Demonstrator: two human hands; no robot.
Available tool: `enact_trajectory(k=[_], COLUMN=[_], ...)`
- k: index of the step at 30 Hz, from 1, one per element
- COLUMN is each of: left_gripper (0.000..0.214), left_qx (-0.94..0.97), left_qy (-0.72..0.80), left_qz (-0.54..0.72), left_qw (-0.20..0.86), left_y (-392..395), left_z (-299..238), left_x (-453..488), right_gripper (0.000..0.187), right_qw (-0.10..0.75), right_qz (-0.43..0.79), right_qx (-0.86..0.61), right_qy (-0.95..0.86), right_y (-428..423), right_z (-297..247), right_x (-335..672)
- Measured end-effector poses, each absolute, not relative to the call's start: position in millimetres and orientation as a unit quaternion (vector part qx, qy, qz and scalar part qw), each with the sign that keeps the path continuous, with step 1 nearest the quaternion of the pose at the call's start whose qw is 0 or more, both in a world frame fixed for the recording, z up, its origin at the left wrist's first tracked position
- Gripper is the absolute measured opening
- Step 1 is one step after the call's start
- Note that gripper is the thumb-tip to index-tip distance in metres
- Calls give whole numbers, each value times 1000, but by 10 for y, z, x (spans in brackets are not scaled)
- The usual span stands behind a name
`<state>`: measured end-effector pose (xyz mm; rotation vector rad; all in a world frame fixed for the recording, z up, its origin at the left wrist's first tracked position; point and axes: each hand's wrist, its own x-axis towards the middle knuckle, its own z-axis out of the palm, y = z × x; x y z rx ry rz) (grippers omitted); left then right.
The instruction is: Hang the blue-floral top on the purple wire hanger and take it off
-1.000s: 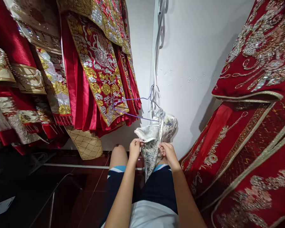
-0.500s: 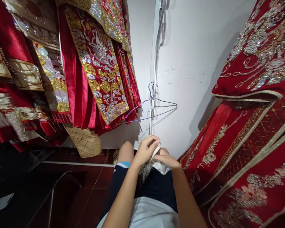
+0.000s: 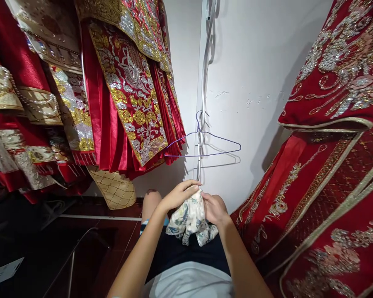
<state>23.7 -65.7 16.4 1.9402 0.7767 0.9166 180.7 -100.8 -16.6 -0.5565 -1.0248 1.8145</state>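
Observation:
Both of my hands grip a small white garment with a blue and yellow floral print, bunched over my lap. My left hand pinches its top edge, fingers closed on the cloth. My right hand clutches the cloth from the right side. Just above them an empty purple wire hanger hangs from a white cable at the wall corner.
Red robes with gold and silver embroidery hang at the upper left, more of them crowd the right side. White walls meet ahead. A dark red tiled floor lies at the lower left, with a gold quilted piece hanging near it.
The garment came off the wire hanger and dropped to my lap in both hands. The hanger now swings bare on the cable.

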Motion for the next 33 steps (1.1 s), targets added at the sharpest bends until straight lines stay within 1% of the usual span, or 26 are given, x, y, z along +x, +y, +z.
enact_trajectory(k=[2, 4, 6, 9, 11, 14, 16, 17, 18, 20, 22, 24, 26, 29, 33], left_gripper=[50, 65, 72, 69, 66, 58, 49, 45, 40, 35, 39, 47, 51, 47, 42], left_qx=[758, 734, 731, 787, 823, 862, 867, 863, 855, 840, 834, 834, 832, 816, 798], left_qy=[313, 348, 388, 387, 385, 426, 457, 474, 492, 520, 527, 520, 509, 495, 469], left_qz=[357, 359, 334, 226, 163, 113, 102, 106, 118, 149, 164, 182, 216, 281, 340], left_qw=[447, 459, 451, 423, 384, 252, 169, 139, 111, 55, 15, 15, 47, 98, 164], left_y=[-608, -600, -623, -673, -689, -668, -636, -620, -605, -580, -557, -520, -460, -337, -168], left_z=[39, -104, -220, -263, -190, 17, 179, 258, 332, 463, 556, 604, 606, 555, 520], left_x=[191, 135, 58, -107, -252, -517, -692, -766, -825, -891, -891, -852, -805, -751, -696], right_gripper=[38, 32, 27, 20, 17, 12, 5, 8, 17, 41, 60, 64, 55, 36, 28], right_qw=[464, 466, 456, 435, 441, 466, 475, 470, 459, 431, 416, 411, 406, 403, 409], right_qz=[732, 704, 672, 593, 523, 427, 342, 292, 240, 154, 104, 101, 118, 138, 145], right_qx=[-269, -302, -323, -363, -383, -395, -409, -419, -434, -474, -518, -527, -516, -496, -482], right_qy=[-420, -442, -486, -572, -620, -667, -700, -720, -737, -752, -740, -737, -745, -756, -762], right_y=[-1043, -1090, -1144, -1223, -1254, -1203, -1055, -939, -798, -458, -93, 224, 433, 520, 393], right_z=[-103, -18, 103, 367, 579, 856, 950, 963, 954, 889, 793, 695, 609, 519, 529], right_x=[1794, 1808, 1873, 2073, 2247, 2483, 2588, 2621, 2642, 2657, 2646, 2625, 2614, 2668, 2853])
